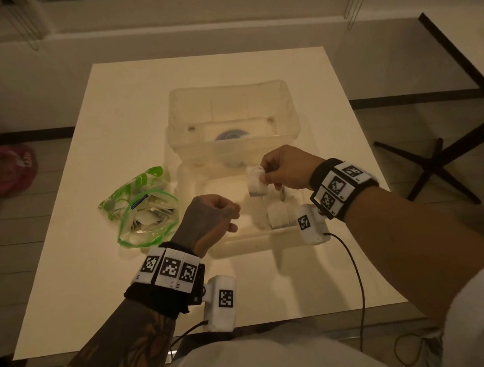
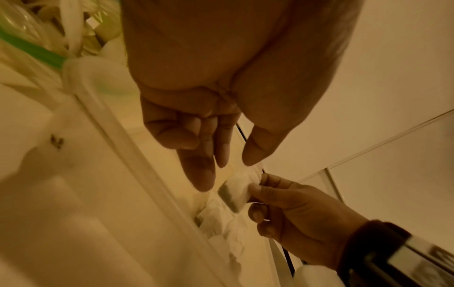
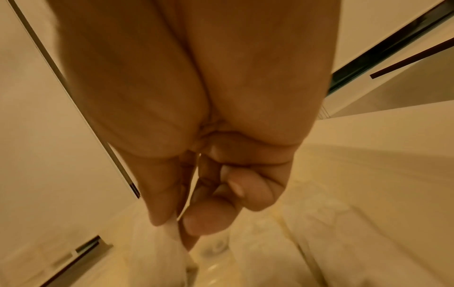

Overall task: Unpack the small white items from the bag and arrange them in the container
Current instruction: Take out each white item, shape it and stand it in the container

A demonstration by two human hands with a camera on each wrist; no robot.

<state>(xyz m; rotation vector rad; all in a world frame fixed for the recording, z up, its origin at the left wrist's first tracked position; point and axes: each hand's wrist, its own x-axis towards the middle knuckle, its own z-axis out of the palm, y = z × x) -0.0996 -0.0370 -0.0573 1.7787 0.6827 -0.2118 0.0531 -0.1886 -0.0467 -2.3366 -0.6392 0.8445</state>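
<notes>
Your right hand [image 1: 284, 170] pinches a white sachet [image 1: 256, 182] by its top edge mid-frame over the clear tray [image 1: 239, 244], left hand [image 1: 209, 218] loosely curled, empty; looks light, soft, crushable, so hold edges.

White table [image 1: 105, 276] bears a green-edged zip bag [image 1: 143, 215], a clear container [image 1: 232, 118] and its lid [image 1: 239, 246].

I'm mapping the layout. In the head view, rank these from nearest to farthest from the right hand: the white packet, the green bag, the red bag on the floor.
1. White packet: pinched in the right hand, over the container.
2. Green bag: on the table, to the left.
3. Red bag: on the floor, far left.
</notes>
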